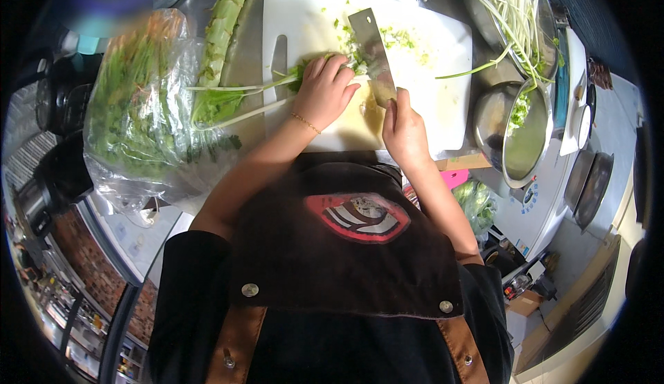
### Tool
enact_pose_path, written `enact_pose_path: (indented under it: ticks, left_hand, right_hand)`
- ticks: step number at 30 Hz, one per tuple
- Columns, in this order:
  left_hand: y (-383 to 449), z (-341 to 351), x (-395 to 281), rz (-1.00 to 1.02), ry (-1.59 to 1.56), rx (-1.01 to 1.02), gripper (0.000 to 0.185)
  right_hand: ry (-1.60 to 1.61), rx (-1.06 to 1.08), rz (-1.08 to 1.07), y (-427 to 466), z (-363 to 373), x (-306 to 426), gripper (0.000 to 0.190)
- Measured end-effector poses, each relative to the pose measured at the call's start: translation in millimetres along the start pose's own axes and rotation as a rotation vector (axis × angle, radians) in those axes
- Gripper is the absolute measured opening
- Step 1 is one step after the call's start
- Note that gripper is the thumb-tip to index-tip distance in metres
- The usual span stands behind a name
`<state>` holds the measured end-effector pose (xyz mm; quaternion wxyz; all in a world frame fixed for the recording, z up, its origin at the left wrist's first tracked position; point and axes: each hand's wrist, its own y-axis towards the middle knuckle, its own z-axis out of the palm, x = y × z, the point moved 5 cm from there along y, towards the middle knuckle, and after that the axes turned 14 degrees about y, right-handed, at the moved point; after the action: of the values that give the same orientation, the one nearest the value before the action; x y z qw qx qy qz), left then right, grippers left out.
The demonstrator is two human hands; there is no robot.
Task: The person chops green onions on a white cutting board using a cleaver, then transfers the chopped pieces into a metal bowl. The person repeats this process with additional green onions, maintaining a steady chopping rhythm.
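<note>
My left hand (pixel 327 91) presses a bunch of leafy green stalks (pixel 280 80) onto a white cutting board (pixel 321 142). The stalks' pale ends trail past the board's left edge. In my right hand (pixel 406 129) is the handle of a cleaver (pixel 374 54). Its broad blade stands just right of my left fingertips, beside the cut end of the bunch. Finely chopped greens (pixel 407 41) lie on both sides of the blade. One loose green stem (pixel 474 69) reaches over the board's right edge.
Left of the board are a clear plastic bag of leafy greens (pixel 140 109) and a thick stem lettuce stalk (pixel 225 26). To the right, a metal bowl (pixel 490 124) holds chopped greens, below a container of long pale stems (pixel 513 15).
</note>
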<state>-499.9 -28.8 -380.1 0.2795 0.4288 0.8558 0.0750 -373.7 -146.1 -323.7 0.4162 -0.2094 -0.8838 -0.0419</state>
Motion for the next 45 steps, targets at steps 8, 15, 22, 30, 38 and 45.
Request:
enact_pose_path:
  ticks: [8, 15, 22, 30, 38, 45]
  left_hand:
    - [7, -16, 5, -0.120, -0.045, -0.041, 0.043]
    - [17, -23, 15, -0.019, 0.057, 0.020, 0.020]
    - [7, -21, 7, -0.012, -0.032, -0.079, 0.015]
    - [-1, -10, 9, 0.046, -0.022, -0.114, 0.012]
    - [0, -22, 5, -0.017, -0.020, -0.070, 0.020]
    - [3, -21, 6, -0.052, -0.105, -0.042, 0.020]
  right_hand:
    - [0.011, 0.006, 0.011, -16, -26, 19, 0.014]
    - [0.010, 0.034, 0.036, -16, -31, 32, 0.017]
    - [-0.075, 0.168, 0.124, -13, -22, 37, 0.015]
    - [-0.122, 0.169, 0.097, 6, 18, 19, 0.015]
    - [-0.008, 0.052, 0.001, -11, -1, 10, 0.011]
    - [-0.135, 0.246, 0.115, -15, -6, 32, 0.015]
